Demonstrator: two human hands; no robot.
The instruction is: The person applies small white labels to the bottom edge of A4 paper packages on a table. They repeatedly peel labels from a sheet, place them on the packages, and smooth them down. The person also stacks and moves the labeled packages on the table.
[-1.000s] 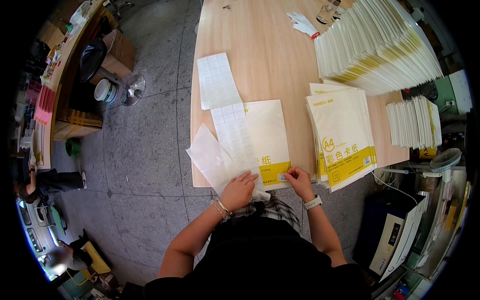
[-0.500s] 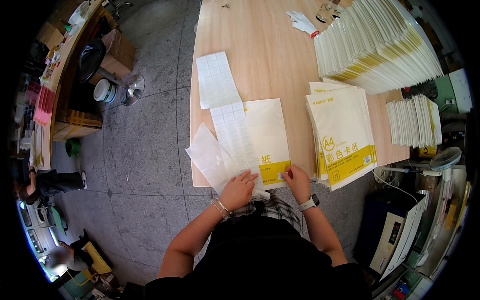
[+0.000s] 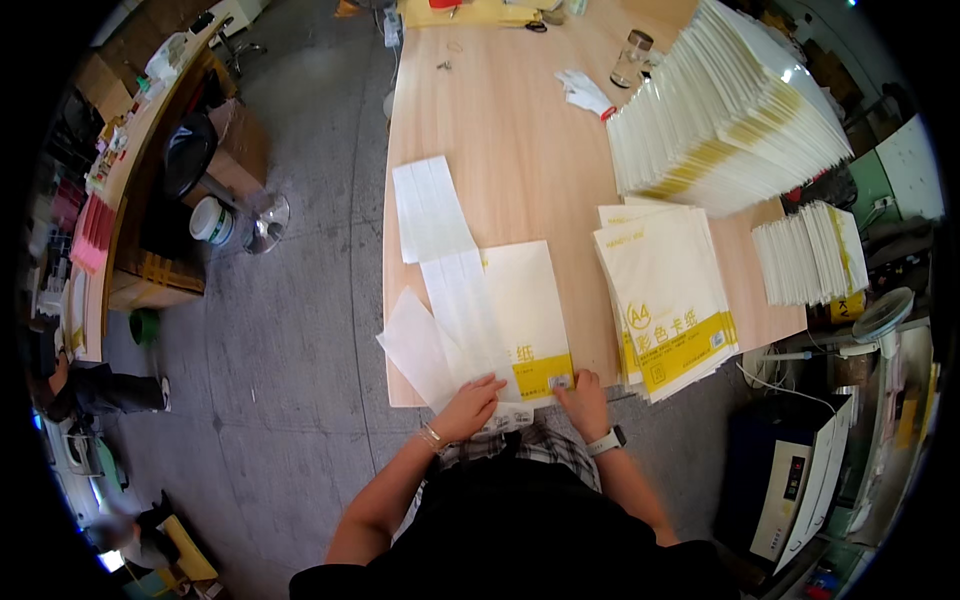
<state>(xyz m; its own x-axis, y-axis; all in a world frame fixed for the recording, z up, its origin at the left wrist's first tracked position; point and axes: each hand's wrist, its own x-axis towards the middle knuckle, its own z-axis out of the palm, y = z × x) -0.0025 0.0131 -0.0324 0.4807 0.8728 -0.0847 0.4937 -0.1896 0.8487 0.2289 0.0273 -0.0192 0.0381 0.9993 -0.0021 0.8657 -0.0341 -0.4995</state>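
Note:
A white and yellow paper packet [image 3: 535,300] lies near the table's front edge, its left part covered by a strip of label sheets [image 3: 455,290]. My left hand [image 3: 470,408] rests with its fingers laid over the lower end of the strip, where a curled printed piece [image 3: 510,418] hangs at the edge. At the packet's lower right corner is my right hand [image 3: 585,404], thumb and fingers apart beside a small printed label [image 3: 559,381] on the yellow band. A blank whitish sheet [image 3: 415,335] lies askew left of the strip.
To the right lie several similar packets [image 3: 665,290] in a loose pile. Behind them leans a tall stack [image 3: 725,120], with a smaller stack [image 3: 810,255] at the right edge. A white glove [image 3: 583,92] and a glass jar [image 3: 631,58] sit farther back.
My view has shifted, so the table sits lower and more of its far end shows. My right thumb and fingers have spread from a pinch over the label; my left hand stays on the strip.

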